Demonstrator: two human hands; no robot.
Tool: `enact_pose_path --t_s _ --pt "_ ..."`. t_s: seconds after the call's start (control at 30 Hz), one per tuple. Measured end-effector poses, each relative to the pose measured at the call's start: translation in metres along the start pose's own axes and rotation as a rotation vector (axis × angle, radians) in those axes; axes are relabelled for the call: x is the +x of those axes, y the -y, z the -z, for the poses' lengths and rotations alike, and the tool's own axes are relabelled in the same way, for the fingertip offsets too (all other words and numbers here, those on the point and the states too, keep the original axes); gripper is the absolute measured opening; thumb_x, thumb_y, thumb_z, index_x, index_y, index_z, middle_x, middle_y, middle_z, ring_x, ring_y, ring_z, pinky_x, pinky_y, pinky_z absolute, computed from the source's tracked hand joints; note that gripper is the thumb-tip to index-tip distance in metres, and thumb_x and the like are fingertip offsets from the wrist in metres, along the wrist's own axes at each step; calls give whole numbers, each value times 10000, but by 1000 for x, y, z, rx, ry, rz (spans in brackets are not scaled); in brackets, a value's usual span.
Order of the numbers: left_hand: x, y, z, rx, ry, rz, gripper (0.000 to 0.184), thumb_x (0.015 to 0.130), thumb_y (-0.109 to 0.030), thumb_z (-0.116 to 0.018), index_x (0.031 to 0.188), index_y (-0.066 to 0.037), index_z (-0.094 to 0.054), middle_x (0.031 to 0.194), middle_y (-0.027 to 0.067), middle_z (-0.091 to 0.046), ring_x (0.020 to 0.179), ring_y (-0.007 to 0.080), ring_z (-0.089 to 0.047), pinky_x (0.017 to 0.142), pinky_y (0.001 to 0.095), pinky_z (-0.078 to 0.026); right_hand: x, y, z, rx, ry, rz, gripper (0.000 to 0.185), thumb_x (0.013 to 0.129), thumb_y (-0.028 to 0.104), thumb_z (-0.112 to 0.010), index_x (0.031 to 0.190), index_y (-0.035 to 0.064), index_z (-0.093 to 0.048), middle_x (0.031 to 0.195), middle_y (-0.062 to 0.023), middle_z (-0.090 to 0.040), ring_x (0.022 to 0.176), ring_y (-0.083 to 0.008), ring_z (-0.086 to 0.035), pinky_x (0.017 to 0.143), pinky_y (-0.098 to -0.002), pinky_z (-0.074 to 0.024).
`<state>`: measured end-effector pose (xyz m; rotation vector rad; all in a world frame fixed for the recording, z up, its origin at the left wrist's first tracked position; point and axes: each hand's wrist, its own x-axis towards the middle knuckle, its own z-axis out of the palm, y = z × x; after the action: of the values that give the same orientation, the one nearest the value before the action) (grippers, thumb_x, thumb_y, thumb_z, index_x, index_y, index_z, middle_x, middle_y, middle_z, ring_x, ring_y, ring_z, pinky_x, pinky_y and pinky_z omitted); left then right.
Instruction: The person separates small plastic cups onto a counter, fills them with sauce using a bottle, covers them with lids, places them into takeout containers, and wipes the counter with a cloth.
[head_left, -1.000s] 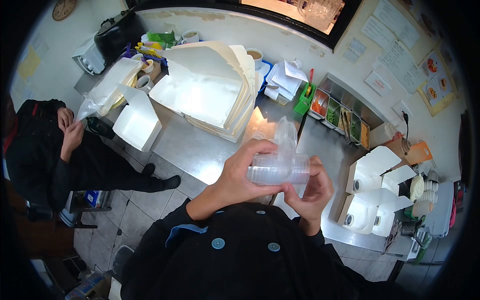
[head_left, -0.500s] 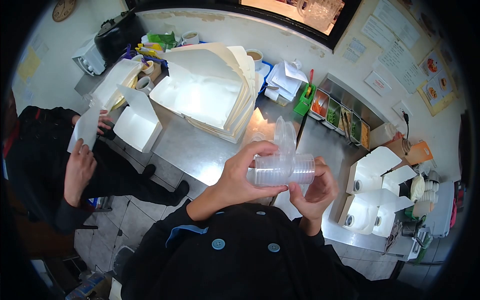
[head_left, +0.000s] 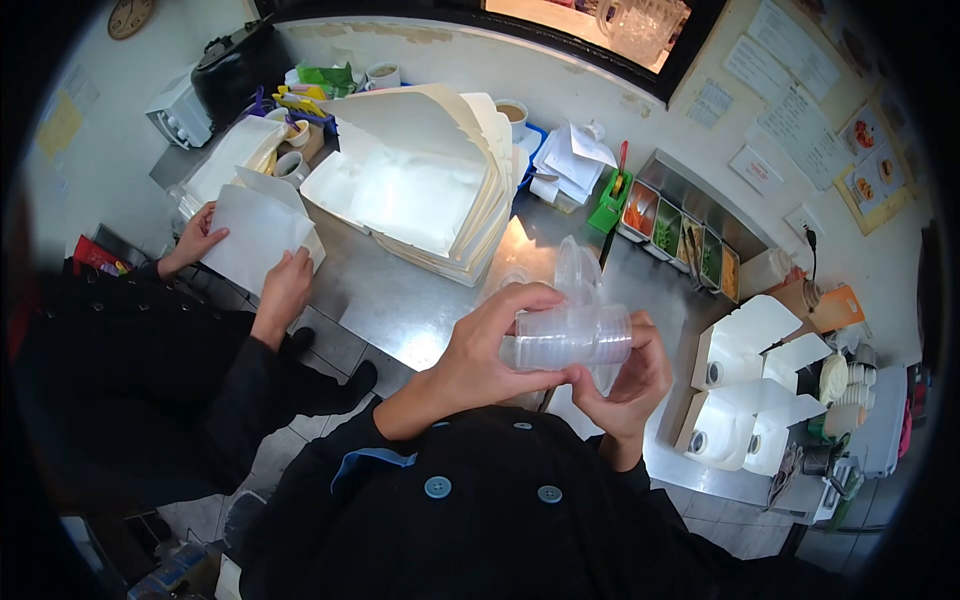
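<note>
A stack of clear plastic cups [head_left: 560, 337] lies sideways in front of my chest, held between both hands. My left hand [head_left: 490, 340] is wrapped round the stack's left end, thumb above and fingers below. The right end is gripped by my right hand [head_left: 632, 385], with its fingers curled round the far side and the thumb underneath. A clear rounded piece of plastic, perhaps a lid [head_left: 578, 262], shows just beyond the cups; whether it touches them I cannot tell.
A tall stack of white cardboard boxes [head_left: 400, 190] stands on the steel counter [head_left: 365, 300]. At left a co-worker's hands hold a white sheet [head_left: 250, 225] at an open box. Metal food trays [head_left: 665, 232] sit at the back right, and open boxes with small cups [head_left: 720, 425] at right.
The co-worker has brought the white sheet rightward to the open box. The clear piece standing at the middle of my cups has shifted behind them; my hands stay nearly in place.
</note>
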<state>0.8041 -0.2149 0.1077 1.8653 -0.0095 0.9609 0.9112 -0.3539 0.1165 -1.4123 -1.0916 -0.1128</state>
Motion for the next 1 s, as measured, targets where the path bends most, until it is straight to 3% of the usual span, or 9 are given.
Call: enact_pose_path --t_s 0.3,0.5,0.6,0.7,0.8,0.9,1.0 --pt "-3 9 -3 -102 -10 59 718 610 -191 -873 1210 -40 -508 1167 88 -595 1027 193 -620 742 292 -564 -1 -5 5 44 -19 -53 352 571 51 -769 845 16 -549 809 -82 -569 748 -183 -538 686 -282 -417" --pt "-2 4 -1 15 42 106 733 601 -170 -869 1231 -72 -507 1182 46 -602 1028 148 -620 745 274 -547 -3 -11 -1 -9 9 -95 464 553 124 -839 905 30 -551 940 -94 -565 824 -200 -543 724 -309 -432" --pt "-1 4 0 -16 50 118 689 629 -157 -858 1219 -69 -514 1201 65 -596 1034 167 -621 756 286 -550 -7 -19 0 39 -11 -114 481 571 153 -836 946 25 -564 1012 -111 -545 903 -209 -550 797 -333 -447" --pt "0 6 2 -234 112 125 764 654 -88 -848 1274 -19 -407 1265 169 -523 1151 243 -556 921 358 -514 6 -13 -3 -54 -103 32 527 618 202 -824 1030 16 -554 1101 -133 -531 1012 -222 -543 875 -344 -442" --pt "1 6 5 -828 70 432 774 701 -132 -823 1317 -59 -359 1344 202 -453 1204 253 -511 967 372 -479 2 -17 -10 404 -156 -238 588 656 228 -806 1113 2 -512 1166 -158 -517 1099 -245 -527 931 -371 -435" --pt "4 12 9 -1143 18 590 743 751 -208 -789 1331 -79 -345 1369 220 -427 1222 248 -489 971 360 -469 -10 -28 -16 711 -196 -465 634 665 230 -796 1157 -6 -473 1189 -166 -525 1096 -252 -542 925 -379 -454" --pt "1 19 0 -1142 -3 548 716 784 -250 -758 1339 -78 -339 1374 217 -420 1228 242 -477 953 350 -472 -18 -37 -22 807 -205 -597 629 688 315 -761 1138 -15 -472 1157 -168 -543 995 -223 -595 864 -345 -501"
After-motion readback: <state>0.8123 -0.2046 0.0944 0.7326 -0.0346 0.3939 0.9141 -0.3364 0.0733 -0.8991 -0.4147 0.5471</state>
